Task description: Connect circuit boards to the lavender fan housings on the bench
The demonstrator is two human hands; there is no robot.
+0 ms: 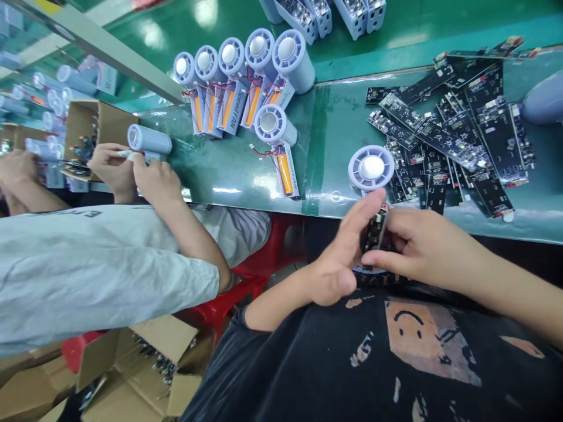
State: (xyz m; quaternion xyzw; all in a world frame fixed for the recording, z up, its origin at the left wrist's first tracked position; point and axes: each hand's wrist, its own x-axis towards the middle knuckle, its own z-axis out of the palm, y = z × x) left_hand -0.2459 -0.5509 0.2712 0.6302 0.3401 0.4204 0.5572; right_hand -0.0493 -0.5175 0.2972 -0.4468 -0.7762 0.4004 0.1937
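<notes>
A lilac handheld fan (370,167) with a round slotted head and a silver centre is before me at the table's front edge. Below its head, a black circuit board (375,230) shows between my hands; whether it is fully seated in the handle I cannot tell. My right hand (420,243) is closed around the handle and board from the right, its thumb near the lower end. My left hand (338,258) lies along the left side with straight fingers and the thumb apart. Much of the handle is hidden by my hands.
Loose circuit boards (461,129) are heaped at right. One fan (277,126) with an orange battery lies left of centre, before a row of similar fans (229,55). A co-worker's hands (132,173) work at left near a cardboard box (114,126). Another open box (118,375) stands below.
</notes>
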